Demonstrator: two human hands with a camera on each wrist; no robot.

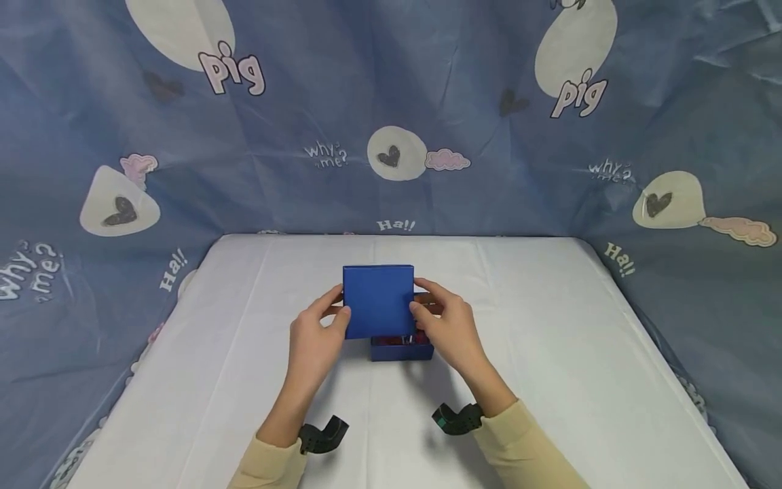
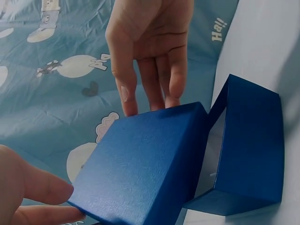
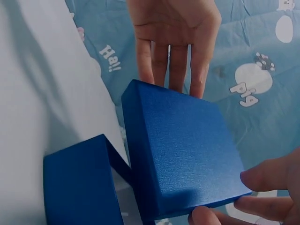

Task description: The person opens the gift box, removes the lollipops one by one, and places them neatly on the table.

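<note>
A square blue box lid [image 1: 379, 302] is held up, its flat face towards the head view. My left hand [image 1: 314, 339] grips its left edge with thumb and fingers. On the opposite edge my right hand [image 1: 452, 333] pinches it, thumb in front and fingers partly behind. Just below and behind stands the blue box base [image 1: 402, 352] on the table, mostly hidden by the lid. Something dark red [image 1: 394, 340] shows inside the base, too covered to identify. In both wrist views the lid [image 2: 136, 159] is tilted beside the open base [image 3: 79, 183].
A white cloth covers the table [image 1: 275, 285]. Behind and at the sides hangs a blue printed curtain [image 1: 293, 204]. Dark wrist straps [image 1: 324, 436] stick out inward from both wrists above the table.
</note>
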